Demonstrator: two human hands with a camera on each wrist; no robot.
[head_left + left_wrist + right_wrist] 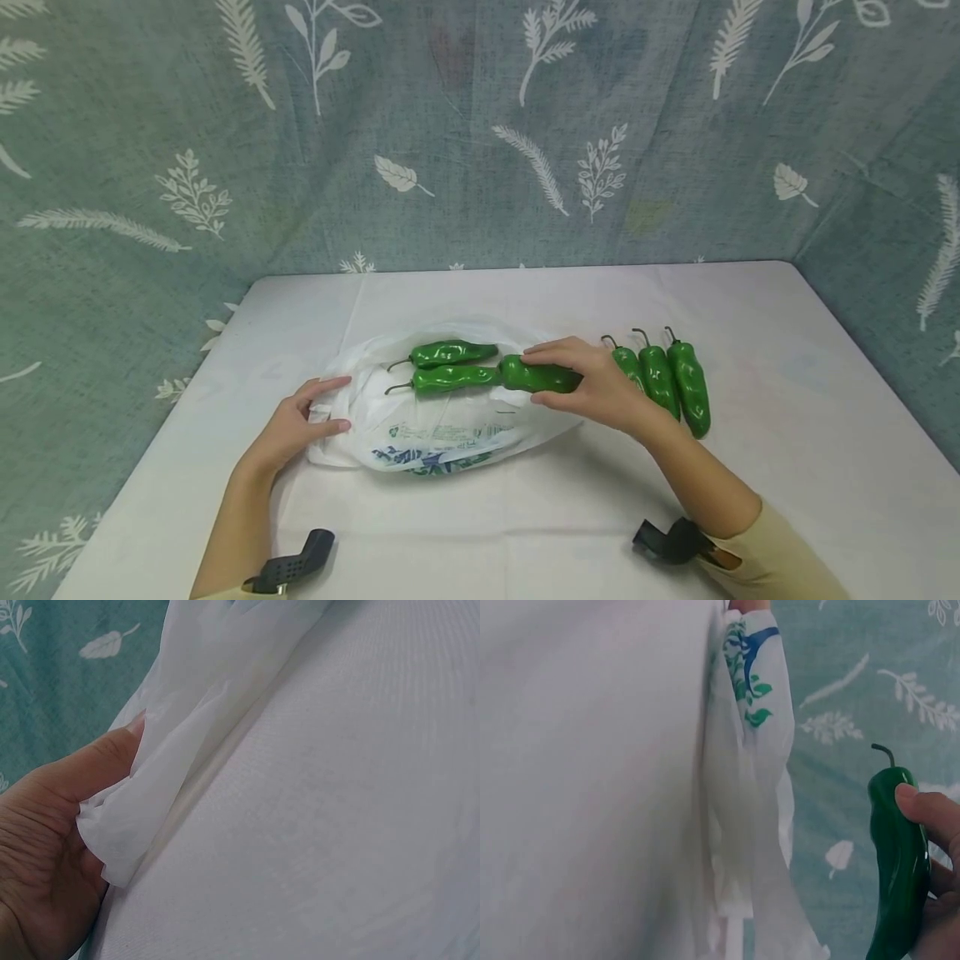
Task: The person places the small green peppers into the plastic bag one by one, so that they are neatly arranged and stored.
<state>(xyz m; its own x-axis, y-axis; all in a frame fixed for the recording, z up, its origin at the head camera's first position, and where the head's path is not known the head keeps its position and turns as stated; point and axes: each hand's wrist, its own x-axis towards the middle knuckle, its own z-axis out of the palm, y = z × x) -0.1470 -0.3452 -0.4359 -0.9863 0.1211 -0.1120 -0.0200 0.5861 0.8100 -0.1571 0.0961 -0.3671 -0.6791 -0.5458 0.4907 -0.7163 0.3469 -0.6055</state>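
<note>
A white plastic bag (pixel 465 421) with blue and green print lies on the table. My left hand (pixel 296 425) grips its left edge, the thumb in front of the film in the left wrist view. Two green peppers, an upper one (pixel 453 353) and a lower one (pixel 456 380), lie on or inside the bag, stems to the left. Over the bag's right part, my right hand (pixel 596 385) holds another green pepper (pixel 896 855) between thumb and fingers. Its stem end is near the lower pepper's tip in the head view; the palm hides its other end.
Right of the bag, three more green peppers lie side by side on the white-covered table (pixel 780 400): a left one (pixel 627 365), partly behind my right hand, a middle one (pixel 657 379) and a right one (pixel 688 387). A patterned cloth (pixel 480 167) hangs behind.
</note>
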